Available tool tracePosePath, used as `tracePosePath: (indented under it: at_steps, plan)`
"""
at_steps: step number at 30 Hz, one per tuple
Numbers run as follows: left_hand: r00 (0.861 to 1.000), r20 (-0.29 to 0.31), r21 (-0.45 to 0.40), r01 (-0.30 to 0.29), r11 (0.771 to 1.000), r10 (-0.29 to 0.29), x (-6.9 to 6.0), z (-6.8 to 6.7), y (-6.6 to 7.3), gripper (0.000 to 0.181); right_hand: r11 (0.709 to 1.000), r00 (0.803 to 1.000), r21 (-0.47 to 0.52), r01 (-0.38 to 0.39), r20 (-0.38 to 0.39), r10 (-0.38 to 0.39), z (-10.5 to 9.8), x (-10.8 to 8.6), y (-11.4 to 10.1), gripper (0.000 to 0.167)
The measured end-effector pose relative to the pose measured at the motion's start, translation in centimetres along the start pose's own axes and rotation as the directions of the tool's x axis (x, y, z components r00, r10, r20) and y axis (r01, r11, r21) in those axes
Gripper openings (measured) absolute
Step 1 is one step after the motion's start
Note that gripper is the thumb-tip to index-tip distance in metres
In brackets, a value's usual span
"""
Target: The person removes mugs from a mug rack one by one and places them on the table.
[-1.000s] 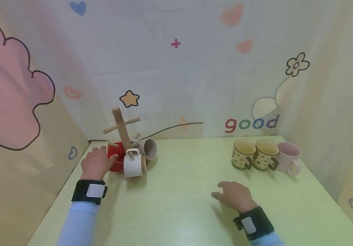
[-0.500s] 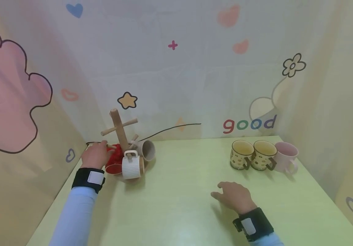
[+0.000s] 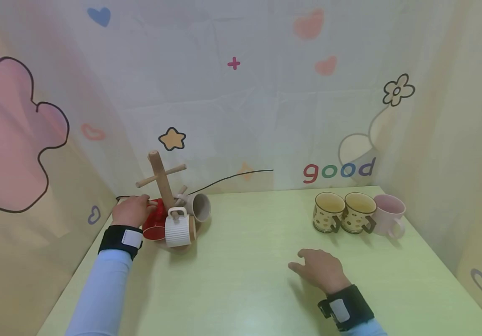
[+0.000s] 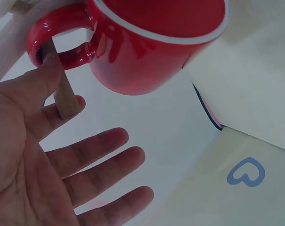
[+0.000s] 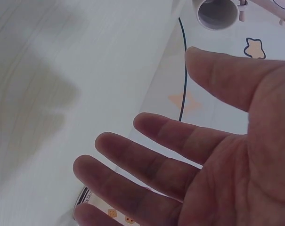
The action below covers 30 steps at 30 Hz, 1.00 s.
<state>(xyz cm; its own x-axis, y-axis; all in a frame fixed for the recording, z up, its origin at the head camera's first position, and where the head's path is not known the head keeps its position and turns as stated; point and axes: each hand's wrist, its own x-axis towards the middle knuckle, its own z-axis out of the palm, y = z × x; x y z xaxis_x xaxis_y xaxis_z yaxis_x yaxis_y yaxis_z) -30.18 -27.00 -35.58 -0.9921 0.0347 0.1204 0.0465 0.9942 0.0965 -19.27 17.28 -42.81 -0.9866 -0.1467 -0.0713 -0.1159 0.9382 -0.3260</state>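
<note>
In the head view my left hand (image 3: 130, 211) is at the left side of a wooden mug tree (image 3: 161, 179). The left wrist view shows its thumb and index finger pinching the end of a wooden peg (image 4: 67, 96), the other fingers extended. A red mug (image 4: 137, 61) hangs by its handle (image 4: 62, 23) on that peg, just beyond the thumb. Beside it on the tree hang a white ribbed mug (image 3: 178, 230) and a greyish-white mug (image 3: 200, 207). My right hand (image 3: 319, 269) hovers over the table with fingers spread, holding nothing.
Two yellow patterned mugs (image 3: 328, 212) and a pink mug (image 3: 387, 214) stand upright in a row at the back right of the pale table (image 3: 241, 280). The tree's upper pegs (image 3: 177, 169) stick out with nothing hung on them. Printed cloth encloses the back and sides.
My left hand has shifted back from beside the red mug to the peg's end, its thumb coming off the mug. The right hand stays in place. The head view has shifted slightly.
</note>
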Motion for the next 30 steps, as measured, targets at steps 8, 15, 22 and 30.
tracePosePath:
  at_steps: [8,15,22,30]
  plan:
    - [0.998,-0.058,-0.001,-0.034,0.999,0.034,0.29,0.14,-0.22,0.027,1.0,1.0,-0.001,-0.005,0.004,0.005,0.03,0.03,0.02,0.046]
    - [0.997,-0.07,-0.011,-0.015,1.0,0.015,0.41,0.4,-0.33,0.028,1.0,1.0,0.0,-0.008,0.01,0.008,0.18,0.08,0.12,0.046]
    - [0.995,-0.096,-0.004,0.008,1.0,-0.009,0.25,0.67,-0.2,0.027,1.0,1.0,-0.006,-0.008,0.003,0.008,0.43,0.09,0.13,0.046]
    - [0.991,-0.129,-0.008,0.029,1.0,-0.03,-0.02,0.79,0.1,0.029,1.0,1.0,-0.002,-0.004,-0.007,0.004,0.53,0.05,0.09,0.046]
